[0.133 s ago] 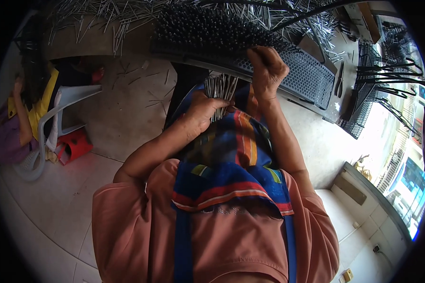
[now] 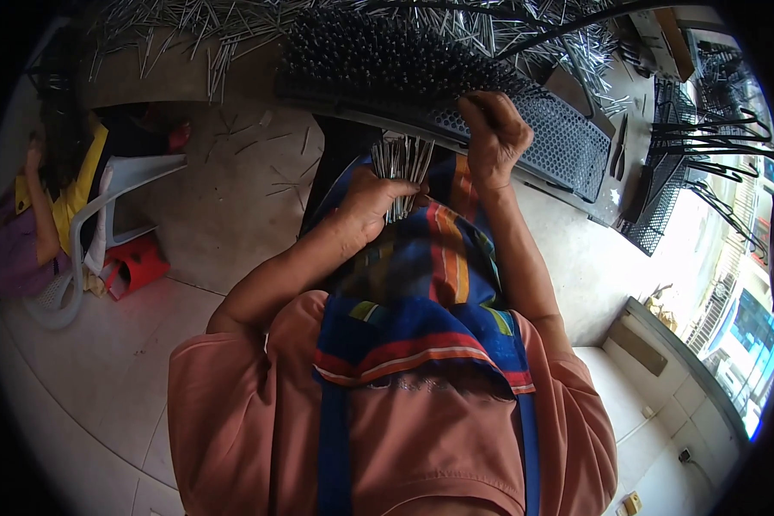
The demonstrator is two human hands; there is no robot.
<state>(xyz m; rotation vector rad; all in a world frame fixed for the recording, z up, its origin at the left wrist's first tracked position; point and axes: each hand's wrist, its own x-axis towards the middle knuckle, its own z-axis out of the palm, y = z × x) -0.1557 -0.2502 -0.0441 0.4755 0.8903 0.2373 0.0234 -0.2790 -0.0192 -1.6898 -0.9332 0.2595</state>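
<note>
While they're clasped, rods [image 2: 396,162] point lengthwise forward.

The rod bundle [image 2: 396,162] and loose rods [image 2: 202,19] appear as bright, glossy metal, the perforated plate [image 2: 563,146] has a dark, slightly glossy surface, the apron [image 2: 447,254] and shirt [image 2: 439,447] are matt cloth, and the chair [image 2: 79,249] resembles smooth, pale plastic.

Red obj. [image 2: 149,261] nr lt-gry chair [image 2: 129,178]
</note>
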